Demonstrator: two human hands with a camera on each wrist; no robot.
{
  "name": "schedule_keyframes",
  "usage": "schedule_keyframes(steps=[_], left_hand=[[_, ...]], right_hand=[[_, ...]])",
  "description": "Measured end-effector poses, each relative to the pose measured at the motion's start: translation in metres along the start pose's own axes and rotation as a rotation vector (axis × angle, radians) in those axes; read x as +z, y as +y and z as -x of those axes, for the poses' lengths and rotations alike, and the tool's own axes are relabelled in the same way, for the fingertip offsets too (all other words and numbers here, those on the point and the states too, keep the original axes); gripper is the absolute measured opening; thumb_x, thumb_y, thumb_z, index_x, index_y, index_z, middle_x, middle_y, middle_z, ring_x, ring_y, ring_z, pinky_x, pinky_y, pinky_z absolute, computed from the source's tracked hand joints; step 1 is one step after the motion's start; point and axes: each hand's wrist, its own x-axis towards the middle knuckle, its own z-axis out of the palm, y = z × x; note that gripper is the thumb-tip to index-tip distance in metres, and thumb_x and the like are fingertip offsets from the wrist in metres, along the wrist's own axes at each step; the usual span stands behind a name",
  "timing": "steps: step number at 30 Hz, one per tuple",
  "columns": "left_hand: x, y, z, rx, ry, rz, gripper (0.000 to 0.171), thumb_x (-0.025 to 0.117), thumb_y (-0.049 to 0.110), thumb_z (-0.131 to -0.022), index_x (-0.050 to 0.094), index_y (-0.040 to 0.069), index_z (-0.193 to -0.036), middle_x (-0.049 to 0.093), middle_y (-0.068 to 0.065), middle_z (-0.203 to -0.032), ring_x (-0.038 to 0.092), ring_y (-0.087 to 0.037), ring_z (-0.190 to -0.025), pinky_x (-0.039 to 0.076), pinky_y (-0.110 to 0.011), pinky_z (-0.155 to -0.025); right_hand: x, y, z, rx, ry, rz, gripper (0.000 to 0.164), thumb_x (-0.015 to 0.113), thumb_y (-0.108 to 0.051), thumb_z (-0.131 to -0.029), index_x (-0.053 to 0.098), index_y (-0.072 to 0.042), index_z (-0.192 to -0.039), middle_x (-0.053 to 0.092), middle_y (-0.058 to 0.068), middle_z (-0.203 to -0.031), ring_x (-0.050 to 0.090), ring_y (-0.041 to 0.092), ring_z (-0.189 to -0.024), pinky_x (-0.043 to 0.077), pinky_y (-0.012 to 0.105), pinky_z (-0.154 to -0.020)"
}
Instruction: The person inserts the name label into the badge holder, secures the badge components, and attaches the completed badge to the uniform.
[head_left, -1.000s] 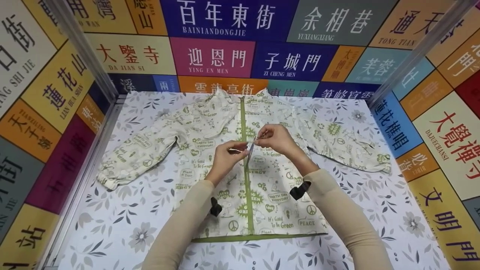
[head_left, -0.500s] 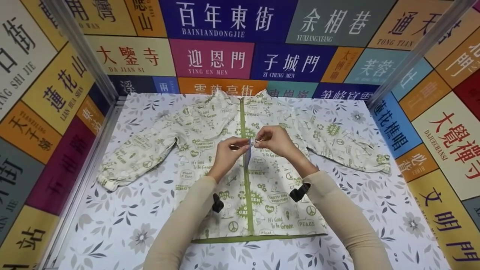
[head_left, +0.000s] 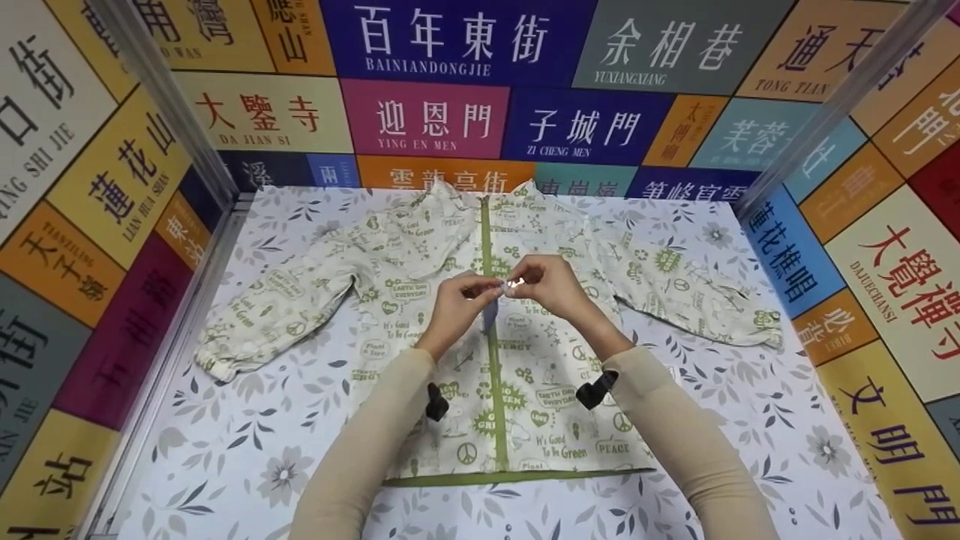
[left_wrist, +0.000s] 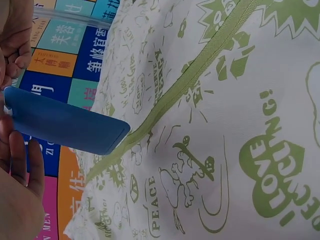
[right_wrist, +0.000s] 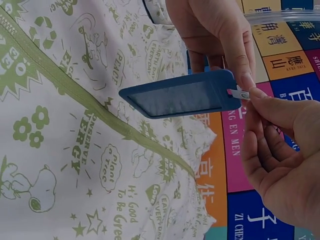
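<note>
A blue badge holder (right_wrist: pixel 180 95) with a clear window hangs from a small strap clip (right_wrist: pixel 239 93) at its slotted end. My left hand (head_left: pixel 459 304) pinches it by that slotted end, thumb and fingertips close to the clip. From the other side my right hand (head_left: pixel 551 283) pinches the clip itself, which glints in the head view. Both hands meet over the middle of a white jacket (head_left: pixel 420 352) with green print. Below the holder runs the jacket's green zip (head_left: pixel 495 420); in the head view the holder (head_left: pixel 490 315) appears nearly edge-on.
The jacket lies spread on a floral-patterned table (head_left: pixel 285 480), with its left-side sleeve (head_left: pixel 277 307) and right-side sleeve (head_left: pixel 697 300) stretched outward. Walls of coloured sign panels (head_left: pixel 427 120) enclose the table at the back and sides, with metal posts (head_left: pixel 157 90) at the corners.
The holder has turned from edge-on to show a little more blue face. My hands have come closer together at the clip, with the right hand slightly lower.
</note>
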Motion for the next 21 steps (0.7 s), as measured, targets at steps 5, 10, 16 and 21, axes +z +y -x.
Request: schedule_keyframes(steps=[5, 10, 16, 21], left_hand=[[0.0005, -0.0011, -0.0005, 0.07, 0.004, -0.071, 0.016, 0.072, 0.025, -0.09, 0.078, 0.015, -0.102, 0.07, -0.004, -0.087, 0.06, -0.008, -0.078, 0.053, -0.022, -0.075], [0.0004, -0.0019, -0.0009, 0.105, 0.035, -0.114, 0.016, 0.072, 0.025, -0.091, 0.078, 0.014, -0.101, 0.07, -0.004, -0.086, 0.06, -0.009, -0.077, 0.052, -0.023, -0.073], [0.0011, -0.0002, -0.0013, 0.103, 0.028, -0.097, 0.016, 0.071, 0.026, -0.091, 0.078, 0.014, -0.1, 0.069, -0.005, -0.084, 0.06, -0.01, -0.075, 0.051, -0.024, -0.072], [0.0023, 0.0006, -0.0012, 0.106, 0.025, -0.08, 0.019, 0.071, 0.027, -0.092, 0.077, 0.015, -0.105, 0.067, -0.004, -0.084, 0.057, -0.01, -0.076, 0.048, -0.024, -0.072]], right_hand=[[0.0018, 0.0047, 0.0015, 0.034, 0.001, -0.01, 0.014, 0.08, -0.02, -0.084, 0.075, -0.014, -0.095, 0.07, 0.007, -0.086, 0.061, 0.015, -0.067, 0.052, 0.027, -0.063], [-0.0002, 0.0059, 0.0028, 0.048, -0.008, 0.033, 0.015, 0.08, -0.025, -0.084, 0.077, -0.017, -0.097, 0.072, 0.007, -0.084, 0.064, 0.015, -0.069, 0.053, 0.029, -0.063], [-0.0002, 0.007, 0.0037, 0.075, 0.028, 0.026, 0.016, 0.079, -0.023, -0.085, 0.078, -0.015, -0.098, 0.075, 0.009, -0.089, 0.068, 0.018, -0.073, 0.056, 0.028, -0.067], [0.0019, 0.0092, 0.0038, 0.09, 0.052, 0.0, 0.016, 0.078, -0.028, -0.086, 0.079, -0.019, -0.099, 0.077, 0.006, -0.094, 0.069, 0.02, -0.076, 0.056, 0.03, -0.067]])
